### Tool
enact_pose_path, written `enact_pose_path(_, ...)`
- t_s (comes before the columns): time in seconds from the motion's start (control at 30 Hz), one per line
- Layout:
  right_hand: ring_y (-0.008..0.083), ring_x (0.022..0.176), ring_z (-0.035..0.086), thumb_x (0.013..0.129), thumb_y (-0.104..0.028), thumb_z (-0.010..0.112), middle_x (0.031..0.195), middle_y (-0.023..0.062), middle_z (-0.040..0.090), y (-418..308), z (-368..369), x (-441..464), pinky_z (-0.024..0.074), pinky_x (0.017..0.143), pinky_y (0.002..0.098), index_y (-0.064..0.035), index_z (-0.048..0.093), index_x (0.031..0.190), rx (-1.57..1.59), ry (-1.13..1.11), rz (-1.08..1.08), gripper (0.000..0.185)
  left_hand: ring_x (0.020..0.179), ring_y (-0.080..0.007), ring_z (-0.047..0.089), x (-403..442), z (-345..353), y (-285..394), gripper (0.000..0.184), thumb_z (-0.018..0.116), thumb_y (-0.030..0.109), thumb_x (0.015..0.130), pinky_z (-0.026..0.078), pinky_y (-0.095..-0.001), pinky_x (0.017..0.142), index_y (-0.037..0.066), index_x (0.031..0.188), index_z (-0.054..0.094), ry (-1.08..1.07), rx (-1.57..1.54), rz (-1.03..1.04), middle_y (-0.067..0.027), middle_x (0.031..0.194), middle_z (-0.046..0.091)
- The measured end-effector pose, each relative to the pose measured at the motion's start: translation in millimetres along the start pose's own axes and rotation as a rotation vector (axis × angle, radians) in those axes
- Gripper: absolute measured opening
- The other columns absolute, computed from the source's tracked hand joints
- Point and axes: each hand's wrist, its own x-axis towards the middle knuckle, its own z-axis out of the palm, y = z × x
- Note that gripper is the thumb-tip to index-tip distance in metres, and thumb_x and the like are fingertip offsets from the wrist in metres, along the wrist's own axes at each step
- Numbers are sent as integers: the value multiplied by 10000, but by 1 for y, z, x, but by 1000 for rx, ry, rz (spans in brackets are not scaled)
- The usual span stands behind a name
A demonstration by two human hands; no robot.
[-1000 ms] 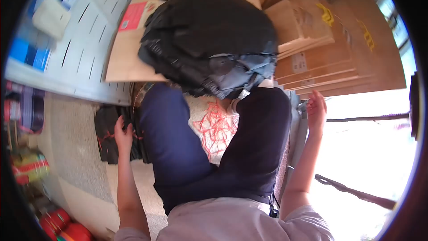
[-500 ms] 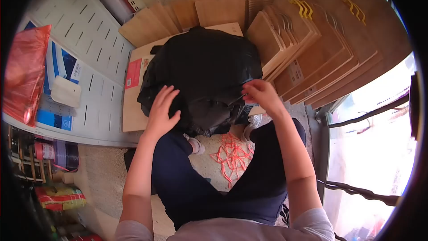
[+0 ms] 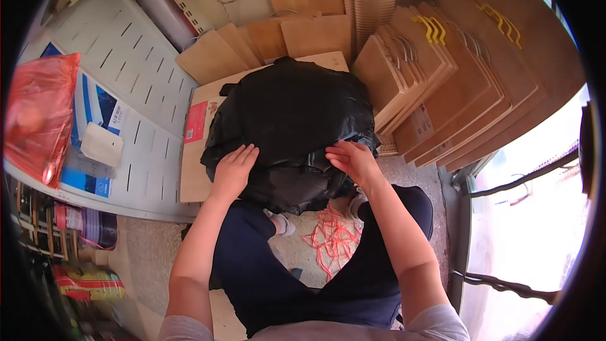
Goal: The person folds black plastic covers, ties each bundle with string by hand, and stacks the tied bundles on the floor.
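Note:
A large bundle wrapped in black plastic bag (image 3: 290,107) lies in front of me between my knees, its surface wrinkled and shiny. My left hand (image 3: 235,167) rests on its near left side, fingers stretched and lying flat against the plastic. On the near right side, my right hand (image 3: 355,161) touches the plastic with fingers slightly bent and fanned apart. Loose folds of the bag gather between and below both hands. What the bag contains is hidden.
Under the bundle is a wooden board (image 3: 189,177) with a pink label. Tangled orange-red string (image 3: 331,240) lies on the floor between my feet. Wooden boards with handles (image 3: 435,82) stand at the right. A grey slotted shelf (image 3: 148,120) holding a red plastic package (image 3: 41,117) is at the left.
My right hand has moved left and down along the bag, its fingers going from a pinch to fanned apart. My left hand's fingers have come closer together on the plastic.

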Motion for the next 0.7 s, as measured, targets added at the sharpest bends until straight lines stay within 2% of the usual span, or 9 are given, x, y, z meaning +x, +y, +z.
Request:
enact_pose_path(0.17, 269, 872, 671, 934, -168, 547, 1114, 232, 587, 0, 17, -1, 581, 697, 295, 97, 450, 1179, -107, -21, -67, 374, 1010, -276, 628, -20, -27, 29, 387, 543, 42, 748, 512, -386, 817, -6, 1129, 592, -85, 108, -10, -156, 1130, 642)
enact_pose_path(0.33, 238, 819, 678, 914, -134, 558, 1120, 213, 591, -5, 47, -13, 573, 659, 278, 79, 424, 1256, -236, -98, -113, 424, 702, -232, 646, -22, -38, 76, 352, 618, 82, 682, 520, -342, 608, 7, 1025, 588, -93, 62, -96, -84, 787, 655)
enact_pose_path(0.4, 196, 794, 679, 884, -100, 563, 1158, 201, 581, -4, 51, -24, 548, 616, 263, 47, 383, 1331, -804, -22, -304, 505, 668, -247, 640, -10, -32, 90, 292, 619, 79, 687, 514, -362, 584, 21, 967, 559, -28, 8, -157, -88, 706, 625)
enact_pose_path(0.47, 165, 819, 674, 823, -19, 549, 1267, 192, 519, 10, 50, -31, 525, 632, 262, -36, 394, 1366, -948, -48, -381, 565, 664, -261, 643, 10, -25, 99, 230, 608, 71, 704, 514, -372, 578, 34, 921, 542, 13, -58, -201, -101, 687, 619)
enact_pose_path(0.53, 204, 891, 662, 745, 60, 531, 1370, 185, 433, 14, 58, -44, 513, 688, 266, -111, 425, 1371, -1076, -282, -830, 658, 663, -268, 644, 30, -7, 106, 222, 599, 62, 710, 512, -377, 573, 37, 920, 536, 54, -80, -246, -105, 680, 616)
enact_pose_path(0.57, 305, 1012, 626, 690, 101, 528, 1430, 185, 361, 10, 64, -51, 518, 760, 316, -151, 463, 1342, -1131, -296, -690, 702, 663, -268, 644, 38, 1, 108, 222, 599, 62, 710, 512, -377, 573, 37, 920, 536, 60, -90, -260, -105, 680, 616)
enact_pose_path(0.6, 305, 1012, 626, 690, 101, 528, 1430, 185, 361, 11, 62, -46, 518, 760, 316, -151, 463, 1342, -1146, -306, -683, 702, 698, -275, 648, 45, 6, 111, 246, 605, 83, 734, 515, -381, 596, 32, 966, 542, 28, -120, -273, -107, 706, 628)
enact_pose_path(0.67, 380, 1082, 574, 679, 103, 543, 1439, 186, 349, 17, 56, -25, 515, 818, 377, -149, 486, 1310, -1270, -229, -959, 682, 732, -281, 651, 46, 5, 110, 272, 611, 104, 759, 517, -386, 619, 28, 1011, 548, -5, -154, -297, -109, 731, 639)
enact_pose_path(0.7, 396, 1108, 550, 674, 109, 545, 1411, 167, 398, 17, 58, -21, 497, 868, 414, -106, 567, 1190, -1188, -201, -988, 560, 798, -291, 649, 41, -4, 107, 344, 623, 153, 784, 519, -395, 667, 32, 1095, 540, -10, -261, -259, -125, 812, 653)
